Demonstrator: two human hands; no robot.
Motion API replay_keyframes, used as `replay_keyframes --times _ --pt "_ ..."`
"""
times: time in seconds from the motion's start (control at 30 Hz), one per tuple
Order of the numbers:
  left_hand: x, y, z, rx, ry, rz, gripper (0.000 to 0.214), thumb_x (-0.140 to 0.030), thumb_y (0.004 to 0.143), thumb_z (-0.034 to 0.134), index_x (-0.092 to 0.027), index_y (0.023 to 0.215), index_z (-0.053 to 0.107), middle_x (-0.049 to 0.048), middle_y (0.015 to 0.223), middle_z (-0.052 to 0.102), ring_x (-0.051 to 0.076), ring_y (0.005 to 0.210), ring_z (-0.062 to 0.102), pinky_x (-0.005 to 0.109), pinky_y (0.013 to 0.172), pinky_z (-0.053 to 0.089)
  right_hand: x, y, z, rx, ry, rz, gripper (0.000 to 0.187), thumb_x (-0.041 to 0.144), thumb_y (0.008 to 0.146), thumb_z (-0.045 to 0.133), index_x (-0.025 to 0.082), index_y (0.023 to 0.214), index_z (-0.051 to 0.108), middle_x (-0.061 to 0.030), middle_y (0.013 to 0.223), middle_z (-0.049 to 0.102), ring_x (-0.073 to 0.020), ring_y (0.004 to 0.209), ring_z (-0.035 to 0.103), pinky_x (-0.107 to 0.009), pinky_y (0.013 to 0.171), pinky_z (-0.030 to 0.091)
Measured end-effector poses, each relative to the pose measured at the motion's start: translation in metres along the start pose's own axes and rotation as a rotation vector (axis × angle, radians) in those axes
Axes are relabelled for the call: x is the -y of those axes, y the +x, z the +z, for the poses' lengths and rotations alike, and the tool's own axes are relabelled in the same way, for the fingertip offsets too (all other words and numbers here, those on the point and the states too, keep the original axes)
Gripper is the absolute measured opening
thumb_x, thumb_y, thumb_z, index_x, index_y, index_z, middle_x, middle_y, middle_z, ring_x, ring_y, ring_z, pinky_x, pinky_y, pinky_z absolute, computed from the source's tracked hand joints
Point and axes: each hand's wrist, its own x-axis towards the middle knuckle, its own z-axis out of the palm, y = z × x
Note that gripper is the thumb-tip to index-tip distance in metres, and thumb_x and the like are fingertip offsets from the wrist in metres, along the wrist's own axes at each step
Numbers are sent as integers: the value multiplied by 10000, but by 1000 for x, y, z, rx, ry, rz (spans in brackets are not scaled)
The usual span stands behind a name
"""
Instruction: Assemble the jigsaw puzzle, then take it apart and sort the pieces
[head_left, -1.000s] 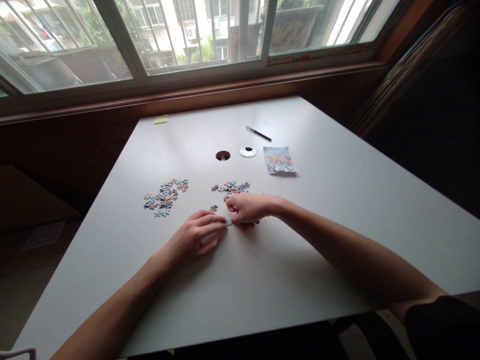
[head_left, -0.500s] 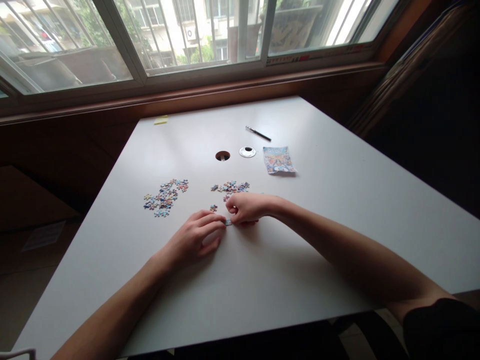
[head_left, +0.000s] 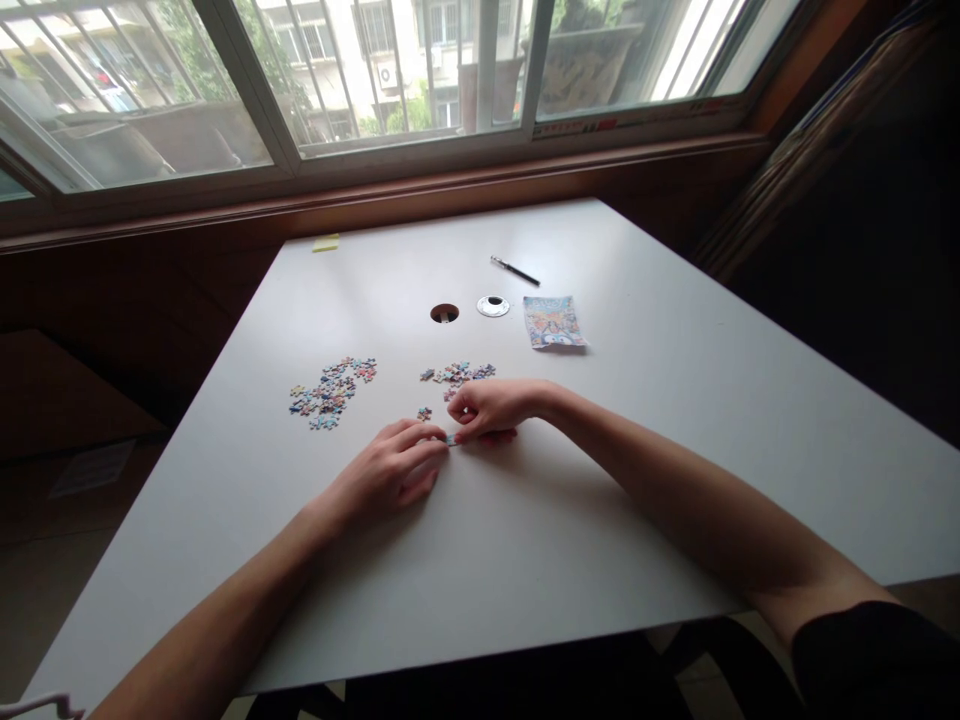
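My left hand [head_left: 394, 468] lies on the white table [head_left: 570, 520], its fingertips pinched on a small light-blue puzzle piece [head_left: 451, 439]. My right hand [head_left: 489, 408] is curled and meets the same piece from the right. A single loose piece [head_left: 424, 413] sits just above my left fingertips. A small heap of puzzle pieces [head_left: 457, 374] lies right behind my right hand. A larger scatter of pieces [head_left: 331, 392] lies to the left.
A colourful printed picture card [head_left: 553, 322] lies behind to the right. Next to it are a round cable hole [head_left: 445, 313], its white cap [head_left: 493, 306] and a black pen [head_left: 515, 270]. A yellow note [head_left: 325, 242] sits at the far edge under the window.
The hands stay together on the small piece with almost no motion. The view has shifted slightly.
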Motion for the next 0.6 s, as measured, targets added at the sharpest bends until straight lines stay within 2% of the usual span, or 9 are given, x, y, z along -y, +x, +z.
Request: replay_keyframes --times 0.23,0.37,0.43,0.57,0.6 --pt "-2 1 2 -37 -48 -44 242 -140 900 564 -206 1125 623 104 1223 626 237 1122 571 417 992 513 -2 -5 -3 59 84 -148 417 412 853 676 210 687 351 90 501 497 -76 425 500 -178 433 343" --pt "-2 2 3 -81 -69 -43 241 -132 907 555 -205 1128 620 106 1196 627 227 1108 580 398 972 521 -4 -19 -19 85 247 -244 437 426 828 731 198 696 382 98 521 452 -67 480 491 -175 444 287" --pt "-2 2 3 -90 -80 -40 244 -131 911 551 -201 1136 615 108 1193 625 226 1110 580 399 980 517 -11 -27 -30 2 340 -285 430 414 822 747 196 716 392 103 536 434 -52 480 428 -178 451 255" --pt "0 1 5 -100 -97 -39 255 -131 912 553 -205 1150 608 104 1195 621 221 1109 579 396 982 514 -34 -40 -51 -325 595 -436 436 386 835 723 219 739 331 138 502 298 -39 432 213 -180 446 174" --pt "0 1 5 -105 -101 -40 257 -132 910 557 -209 1150 609 104 1193 621 220 1107 580 394 979 516 -39 -42 -55 -370 622 -475 446 410 845 700 226 741 308 143 493 252 -44 423 167 -181 436 149"
